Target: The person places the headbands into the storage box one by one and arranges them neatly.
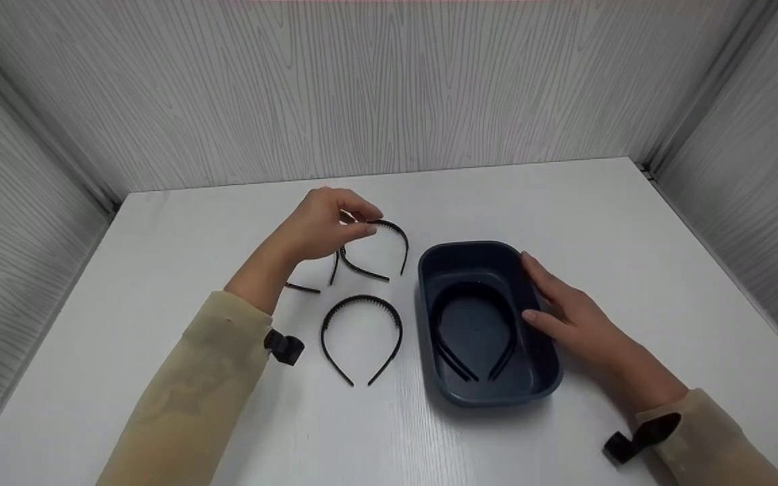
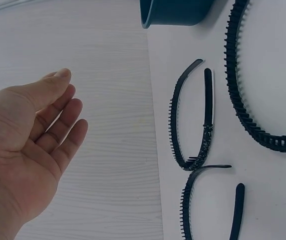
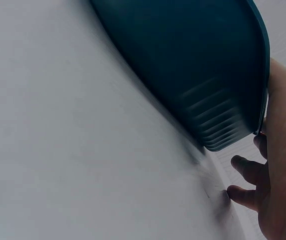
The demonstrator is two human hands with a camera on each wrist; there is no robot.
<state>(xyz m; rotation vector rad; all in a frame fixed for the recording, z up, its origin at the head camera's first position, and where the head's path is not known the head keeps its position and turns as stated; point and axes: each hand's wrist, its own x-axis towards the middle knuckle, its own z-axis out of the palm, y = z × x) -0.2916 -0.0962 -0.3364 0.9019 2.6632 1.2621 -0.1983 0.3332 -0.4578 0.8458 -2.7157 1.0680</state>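
Note:
My left hand (image 1: 325, 223) hovers over a black toothed headband (image 1: 405, 246) at the back of the table. In the left wrist view, nothing is between the loosely bent fingers of that hand (image 2: 37, 130). Two headbands, one with its legs upward in that view (image 2: 174, 115) and one below it (image 2: 185, 207), lie end to end. Closer to the front is a separate headband (image 1: 362, 298). My right hand (image 1: 581, 317) rests its thumb and fingers along the right rim of a dark blue plastic tub (image 1: 490, 398). Inside the tub lie stacked black headbands (image 1: 437, 317).
The white table (image 1: 598, 216) meets grey wood-grain panels (image 1: 389, 88) at the back and both sides. The tub stands right of the loose headbands, its outer wall (image 3: 183, 60) filling the upper part of the right wrist view.

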